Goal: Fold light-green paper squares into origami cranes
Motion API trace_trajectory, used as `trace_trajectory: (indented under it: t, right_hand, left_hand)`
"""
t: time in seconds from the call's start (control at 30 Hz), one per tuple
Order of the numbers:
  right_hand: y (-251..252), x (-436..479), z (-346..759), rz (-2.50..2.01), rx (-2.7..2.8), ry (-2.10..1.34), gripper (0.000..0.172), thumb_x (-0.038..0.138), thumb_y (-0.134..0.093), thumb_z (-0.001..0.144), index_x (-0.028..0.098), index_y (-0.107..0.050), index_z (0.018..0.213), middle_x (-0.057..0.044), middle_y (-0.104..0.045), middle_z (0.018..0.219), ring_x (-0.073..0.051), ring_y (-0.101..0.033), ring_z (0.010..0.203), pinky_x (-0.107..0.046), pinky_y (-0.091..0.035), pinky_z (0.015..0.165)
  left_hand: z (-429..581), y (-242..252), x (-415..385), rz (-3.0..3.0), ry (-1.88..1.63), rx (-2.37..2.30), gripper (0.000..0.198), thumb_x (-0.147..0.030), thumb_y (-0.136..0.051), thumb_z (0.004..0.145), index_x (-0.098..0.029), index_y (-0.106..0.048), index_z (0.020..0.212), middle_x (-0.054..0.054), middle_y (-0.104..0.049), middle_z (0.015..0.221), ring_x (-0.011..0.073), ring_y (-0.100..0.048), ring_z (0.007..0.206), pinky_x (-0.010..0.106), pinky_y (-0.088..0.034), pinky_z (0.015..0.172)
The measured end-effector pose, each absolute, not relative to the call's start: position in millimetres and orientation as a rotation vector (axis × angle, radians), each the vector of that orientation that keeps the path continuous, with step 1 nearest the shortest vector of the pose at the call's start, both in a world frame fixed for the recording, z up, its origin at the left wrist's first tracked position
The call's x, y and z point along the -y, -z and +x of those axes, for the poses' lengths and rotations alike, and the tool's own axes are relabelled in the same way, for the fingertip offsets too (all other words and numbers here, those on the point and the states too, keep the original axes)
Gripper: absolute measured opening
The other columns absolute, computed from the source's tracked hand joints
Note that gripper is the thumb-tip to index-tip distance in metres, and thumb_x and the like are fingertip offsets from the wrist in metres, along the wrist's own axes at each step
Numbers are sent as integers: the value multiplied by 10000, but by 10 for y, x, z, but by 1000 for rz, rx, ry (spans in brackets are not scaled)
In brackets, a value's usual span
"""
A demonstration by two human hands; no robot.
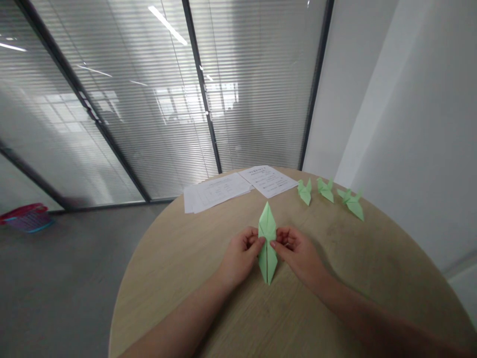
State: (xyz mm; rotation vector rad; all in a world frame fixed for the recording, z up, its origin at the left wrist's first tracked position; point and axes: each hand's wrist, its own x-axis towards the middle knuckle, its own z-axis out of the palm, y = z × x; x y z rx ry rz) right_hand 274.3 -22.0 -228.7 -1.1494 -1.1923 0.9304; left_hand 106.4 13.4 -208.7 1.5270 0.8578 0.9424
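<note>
A long, diamond-shaped piece of folded green paper (267,223) is held upright in the view, over the middle of the table, with a slit down its lower half. My left hand (242,253) pinches its left edge, thumb on the front. On the opposite edge my right hand (298,251) grips it the same way, thumb near the central slit. Both hands have their fingers curled. Farther back on the right stand three folded green paper birds (304,192), (326,190), (352,203) in a row.
The round wooden table (167,268) carries printed white sheets (223,190) and another printed sheet (269,181) at its far edge. Behind are glass panels with blinds (257,124); a white wall (421,124) is on the right. A red and purple basket (28,219) sits on the floor.
</note>
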Motion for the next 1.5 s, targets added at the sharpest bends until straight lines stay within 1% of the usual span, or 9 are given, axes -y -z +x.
trace_trajectory:
  t: [0.07,0.27,0.47,0.77,0.93,1.1,1.17,1.27,1.5]
  right_hand:
    - [2293,227,2756,-1189,1235,-887,195,366,-712,764,232,-611,863,-8,-644,792,-167,-616,705,-287,-509,647]
    - [2285,243,2776,-1243,1296,-839,189,394,-691,797,222,-635,855,-21,-658,775,-173,-616,698,-283,-494,639]
    - [2226,249,2781,-1242,1240,-909,219,426,-675,813,216,-632,857,-42,-689,806,-182,-627,700,-273,-473,587]
    - [2211,248,2756,-1136,1204,-1011,160,366,-667,809,228,-596,848,-11,-666,762,-170,-618,657,-277,-506,588]
    - [2219,258,2709,-1029,1094,-1080,288,346,-719,782,256,-509,957,12,-679,766,-202,-669,674,-316,-531,631]
    - [2253,273,2731,-1052,1126,-946,255,308,-696,781,257,-449,814,23,-584,723,-185,-612,688,-284,-484,616]
    - [2251,286,2738,-1079,1177,-920,209,323,-674,792,253,-477,787,15,-578,724,-182,-596,696,-283,-479,626]
    - [2231,304,2738,-1085,1208,-977,146,363,-658,798,250,-570,831,-2,-628,757,-191,-616,727,-296,-505,666]
    - [2200,287,2745,-1087,1200,-1045,199,406,-698,763,228,-632,822,-13,-669,756,-186,-632,728,-288,-517,671]
  left_hand:
    - [1070,2068,-118,1542,-946,-870,351,-504,-701,856,-159,-635,871,-40,-544,633,104,-469,558,219,-361,544]
    - [1061,2042,-92,1638,-955,-968,326,-485,-688,854,-169,-615,818,-23,-561,660,123,-501,592,231,-369,549]
    - [1032,2034,-109,1656,-950,-999,423,-554,-592,904,-170,-641,732,-4,-565,644,148,-530,630,262,-415,604]
    - [1044,1977,-60,1671,-911,-976,261,-413,-676,857,-155,-713,860,35,-658,776,148,-578,672,261,-451,625]
    - [1053,1939,-18,1646,-945,-902,253,-407,-714,837,-161,-689,889,36,-666,819,158,-614,716,269,-485,659]
    - [1051,1958,-45,1602,-958,-889,286,-429,-742,817,-154,-680,865,44,-665,799,164,-605,736,271,-474,670]
    - [1054,1969,-64,1574,-965,-880,313,-452,-761,801,-154,-675,850,48,-671,792,165,-605,739,274,-472,680]
    - [1061,1974,-79,1546,-967,-866,348,-478,-782,780,-154,-673,846,45,-668,775,162,-599,721,274,-466,674]
    - [1066,1943,-59,1519,-977,-869,357,-483,-812,766,-158,-690,853,35,-669,771,150,-597,711,260,-464,667]
